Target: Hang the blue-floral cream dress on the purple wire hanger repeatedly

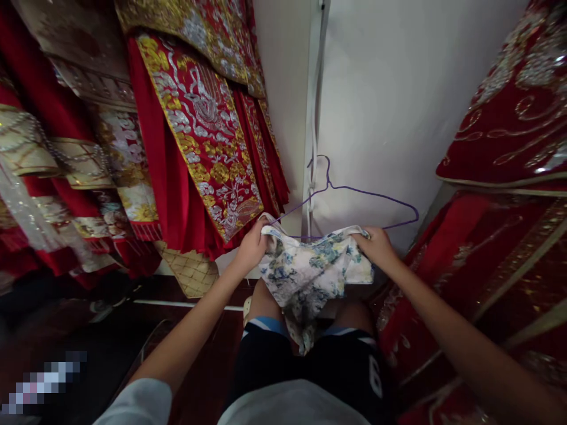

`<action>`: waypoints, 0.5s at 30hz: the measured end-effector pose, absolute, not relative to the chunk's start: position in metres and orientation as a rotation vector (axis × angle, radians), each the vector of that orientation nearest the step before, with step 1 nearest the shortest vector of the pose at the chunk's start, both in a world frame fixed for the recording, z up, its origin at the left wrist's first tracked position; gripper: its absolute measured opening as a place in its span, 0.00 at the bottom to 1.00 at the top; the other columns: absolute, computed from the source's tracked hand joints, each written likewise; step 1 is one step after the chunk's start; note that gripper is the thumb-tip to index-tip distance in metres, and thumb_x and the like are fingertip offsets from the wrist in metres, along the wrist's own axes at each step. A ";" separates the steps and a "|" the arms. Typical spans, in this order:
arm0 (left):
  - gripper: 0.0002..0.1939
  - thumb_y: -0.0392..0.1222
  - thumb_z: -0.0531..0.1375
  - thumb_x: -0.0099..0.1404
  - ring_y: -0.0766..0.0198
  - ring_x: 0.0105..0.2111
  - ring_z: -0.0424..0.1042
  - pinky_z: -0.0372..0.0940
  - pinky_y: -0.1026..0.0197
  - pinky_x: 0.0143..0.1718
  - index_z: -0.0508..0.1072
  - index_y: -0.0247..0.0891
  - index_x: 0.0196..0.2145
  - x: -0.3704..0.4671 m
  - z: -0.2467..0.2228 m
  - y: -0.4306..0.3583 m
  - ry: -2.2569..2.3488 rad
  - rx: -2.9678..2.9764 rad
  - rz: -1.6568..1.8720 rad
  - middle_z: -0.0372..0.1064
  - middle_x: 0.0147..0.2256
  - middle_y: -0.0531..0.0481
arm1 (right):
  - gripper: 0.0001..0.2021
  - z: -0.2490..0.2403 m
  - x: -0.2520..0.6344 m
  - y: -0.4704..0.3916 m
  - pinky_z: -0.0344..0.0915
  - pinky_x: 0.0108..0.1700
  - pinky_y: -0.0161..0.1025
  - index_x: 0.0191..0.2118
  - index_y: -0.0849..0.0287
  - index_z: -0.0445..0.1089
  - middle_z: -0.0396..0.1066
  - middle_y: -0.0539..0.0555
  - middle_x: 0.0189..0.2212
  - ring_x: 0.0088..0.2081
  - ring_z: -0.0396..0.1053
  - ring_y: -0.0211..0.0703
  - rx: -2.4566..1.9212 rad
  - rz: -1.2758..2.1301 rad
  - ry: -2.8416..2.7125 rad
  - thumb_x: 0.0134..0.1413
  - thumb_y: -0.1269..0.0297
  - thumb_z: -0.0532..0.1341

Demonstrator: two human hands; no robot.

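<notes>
A white garment with a blue and green floral print [310,268] hangs between my two hands, above my legs. My left hand [253,245] is closed on its left shoulder edge. At the opposite shoulder edge, my right hand [374,245] pinches the fabric. A thin purple wire hanger [372,193] stands behind the neckline; its left arm reaches the garment near my left hand, while its right arm extends bare behind my right hand. The hanger's hook is upright beside a white vertical strip.
Red robes with gold and silver embroidery [208,130] hang at the left. More dark red embroidered garments [509,136] hang at the right. A pale wall [376,88] lies ahead, with a white strip [315,100] running down it. A white bar [186,304] crosses low at the left.
</notes>
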State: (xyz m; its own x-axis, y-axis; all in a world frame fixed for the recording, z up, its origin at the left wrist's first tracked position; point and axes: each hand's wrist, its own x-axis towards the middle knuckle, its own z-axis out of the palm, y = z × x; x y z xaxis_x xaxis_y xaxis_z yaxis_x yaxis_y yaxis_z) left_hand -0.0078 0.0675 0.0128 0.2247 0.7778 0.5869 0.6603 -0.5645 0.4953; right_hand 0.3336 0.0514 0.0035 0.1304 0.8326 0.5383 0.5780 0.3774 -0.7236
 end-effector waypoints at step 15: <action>0.16 0.42 0.50 0.69 0.54 0.36 0.75 0.63 0.58 0.38 0.75 0.38 0.46 0.028 0.070 0.100 1.429 2.728 1.153 0.76 0.34 0.45 | 0.25 0.003 0.350 0.042 0.65 0.34 0.40 0.54 0.59 0.69 0.74 0.54 0.32 0.27 0.66 0.44 -1.316 0.057 -1.472 0.48 0.62 0.58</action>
